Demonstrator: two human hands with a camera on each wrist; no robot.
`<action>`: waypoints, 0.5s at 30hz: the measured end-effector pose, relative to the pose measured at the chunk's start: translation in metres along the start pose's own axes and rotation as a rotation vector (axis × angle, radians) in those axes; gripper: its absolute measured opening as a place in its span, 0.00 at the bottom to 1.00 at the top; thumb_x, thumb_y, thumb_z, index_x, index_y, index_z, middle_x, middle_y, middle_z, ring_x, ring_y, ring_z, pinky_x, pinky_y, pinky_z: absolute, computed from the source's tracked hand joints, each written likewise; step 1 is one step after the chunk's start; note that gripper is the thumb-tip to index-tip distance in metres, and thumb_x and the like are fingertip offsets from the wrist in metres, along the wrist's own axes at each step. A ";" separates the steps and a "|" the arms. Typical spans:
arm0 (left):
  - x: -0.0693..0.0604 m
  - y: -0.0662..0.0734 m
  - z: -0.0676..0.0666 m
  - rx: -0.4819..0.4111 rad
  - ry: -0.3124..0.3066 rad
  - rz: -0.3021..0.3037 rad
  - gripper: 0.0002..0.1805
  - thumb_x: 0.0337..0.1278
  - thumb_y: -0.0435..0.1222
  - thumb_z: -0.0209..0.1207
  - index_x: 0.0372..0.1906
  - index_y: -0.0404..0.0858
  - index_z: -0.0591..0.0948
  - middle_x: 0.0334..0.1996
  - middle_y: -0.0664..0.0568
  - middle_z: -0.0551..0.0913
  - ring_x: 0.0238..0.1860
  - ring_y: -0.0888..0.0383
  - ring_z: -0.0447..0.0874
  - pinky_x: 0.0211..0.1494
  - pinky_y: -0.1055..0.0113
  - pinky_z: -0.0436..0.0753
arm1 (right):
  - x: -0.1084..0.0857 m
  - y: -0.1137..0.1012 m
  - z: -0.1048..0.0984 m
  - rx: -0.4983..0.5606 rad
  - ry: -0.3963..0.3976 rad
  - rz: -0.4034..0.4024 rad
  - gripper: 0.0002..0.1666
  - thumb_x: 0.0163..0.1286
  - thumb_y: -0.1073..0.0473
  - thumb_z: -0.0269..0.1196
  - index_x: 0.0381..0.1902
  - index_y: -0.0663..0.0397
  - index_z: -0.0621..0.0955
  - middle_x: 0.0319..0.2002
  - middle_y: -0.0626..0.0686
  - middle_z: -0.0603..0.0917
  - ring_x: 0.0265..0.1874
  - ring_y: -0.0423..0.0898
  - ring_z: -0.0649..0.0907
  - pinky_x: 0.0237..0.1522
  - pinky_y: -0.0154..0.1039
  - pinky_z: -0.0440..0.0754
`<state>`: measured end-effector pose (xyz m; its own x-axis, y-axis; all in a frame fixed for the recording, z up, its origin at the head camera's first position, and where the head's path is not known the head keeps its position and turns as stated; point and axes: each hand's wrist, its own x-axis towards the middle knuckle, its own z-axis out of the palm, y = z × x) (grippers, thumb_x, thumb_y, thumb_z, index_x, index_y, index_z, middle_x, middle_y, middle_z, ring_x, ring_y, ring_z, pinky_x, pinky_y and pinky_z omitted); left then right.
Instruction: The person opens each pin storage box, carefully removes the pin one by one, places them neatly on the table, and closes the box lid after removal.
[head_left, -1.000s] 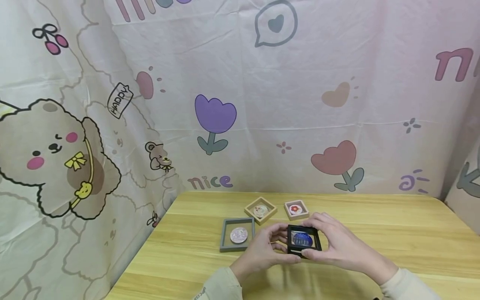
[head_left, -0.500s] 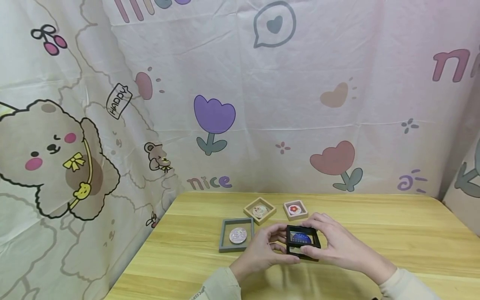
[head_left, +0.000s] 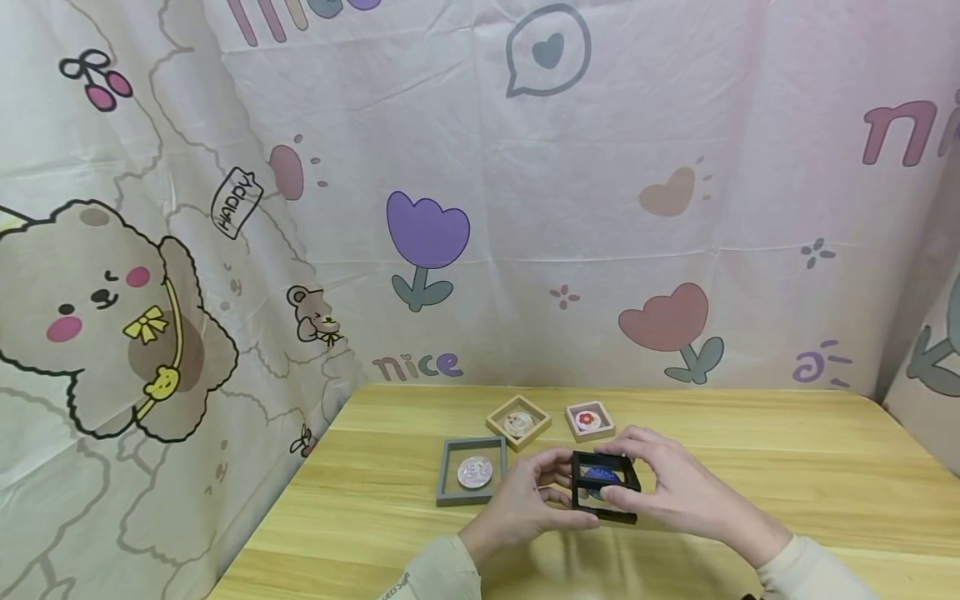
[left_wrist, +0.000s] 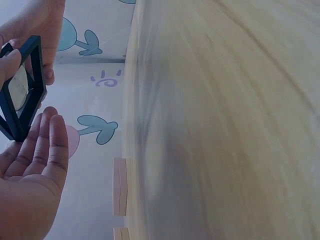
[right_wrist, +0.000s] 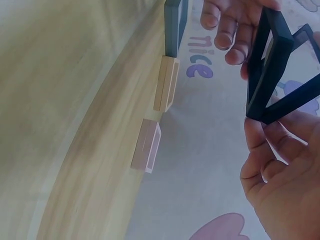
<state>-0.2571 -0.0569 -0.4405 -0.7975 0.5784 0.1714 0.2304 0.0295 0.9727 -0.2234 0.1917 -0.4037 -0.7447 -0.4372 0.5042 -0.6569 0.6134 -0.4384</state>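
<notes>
Fingers of our left hand [head_left: 525, 502] and right hand [head_left: 671, 483] are pinching the black frame [right_wrist: 276, 62] above the table [head_left: 360, 500], its 2 halves parted; we're probably handling the opening step, needing next to steady its blue disc [head_left: 602, 473]

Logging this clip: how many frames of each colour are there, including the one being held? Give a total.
Black frame: 1
Grey frame: 1
Tan frame: 1
Pink frame: 1
Total: 4
</notes>
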 end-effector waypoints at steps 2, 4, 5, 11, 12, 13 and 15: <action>0.000 0.000 0.000 -0.003 -0.001 -0.002 0.35 0.49 0.26 0.79 0.65 0.38 0.82 0.50 0.57 0.88 0.52 0.55 0.89 0.52 0.73 0.91 | 0.000 0.000 0.000 0.004 -0.003 0.004 0.21 0.69 0.45 0.75 0.56 0.43 0.88 0.45 0.32 0.83 0.42 0.29 0.79 0.44 0.34 0.83; 0.000 0.000 0.000 -0.007 -0.001 -0.004 0.35 0.49 0.26 0.80 0.65 0.38 0.82 0.51 0.57 0.88 0.51 0.56 0.89 0.52 0.72 0.91 | 0.000 0.000 -0.001 0.008 -0.008 0.013 0.20 0.70 0.46 0.74 0.56 0.43 0.88 0.46 0.32 0.84 0.42 0.29 0.80 0.44 0.35 0.84; 0.000 0.000 0.000 -0.011 -0.002 -0.006 0.35 0.49 0.26 0.80 0.65 0.38 0.82 0.51 0.57 0.88 0.51 0.56 0.88 0.52 0.72 0.91 | 0.000 0.000 -0.001 0.012 -0.011 0.018 0.20 0.70 0.46 0.74 0.56 0.43 0.88 0.46 0.32 0.84 0.42 0.29 0.80 0.45 0.35 0.84; -0.001 -0.001 0.000 -0.008 -0.006 0.000 0.36 0.48 0.26 0.80 0.65 0.39 0.82 0.51 0.58 0.88 0.51 0.58 0.88 0.53 0.71 0.91 | 0.000 -0.001 -0.003 0.038 -0.029 0.048 0.16 0.73 0.47 0.71 0.56 0.40 0.88 0.46 0.31 0.85 0.43 0.29 0.80 0.45 0.35 0.83; -0.001 -0.001 0.000 -0.005 -0.007 0.000 0.36 0.48 0.26 0.80 0.65 0.39 0.82 0.50 0.58 0.87 0.51 0.58 0.88 0.54 0.70 0.91 | 0.000 -0.001 -0.004 0.045 -0.033 0.055 0.15 0.74 0.47 0.71 0.56 0.40 0.88 0.46 0.31 0.85 0.43 0.29 0.80 0.45 0.34 0.82; -0.001 -0.001 0.000 -0.003 -0.007 -0.003 0.36 0.48 0.27 0.80 0.65 0.40 0.82 0.50 0.58 0.87 0.51 0.59 0.88 0.54 0.70 0.91 | 0.001 -0.001 -0.004 0.052 -0.037 0.061 0.15 0.74 0.47 0.70 0.56 0.39 0.87 0.46 0.31 0.85 0.43 0.30 0.80 0.45 0.34 0.82; -0.001 -0.001 0.001 -0.006 -0.009 -0.006 0.36 0.48 0.27 0.80 0.65 0.40 0.82 0.50 0.58 0.87 0.51 0.59 0.88 0.54 0.69 0.91 | 0.001 -0.001 -0.004 0.064 -0.042 0.072 0.14 0.76 0.48 0.68 0.56 0.40 0.87 0.47 0.32 0.85 0.43 0.30 0.80 0.45 0.34 0.81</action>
<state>-0.2561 -0.0568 -0.4423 -0.7937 0.5856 0.1645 0.2223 0.0276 0.9746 -0.2227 0.1937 -0.3997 -0.7938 -0.4212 0.4388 -0.6065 0.6015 -0.5199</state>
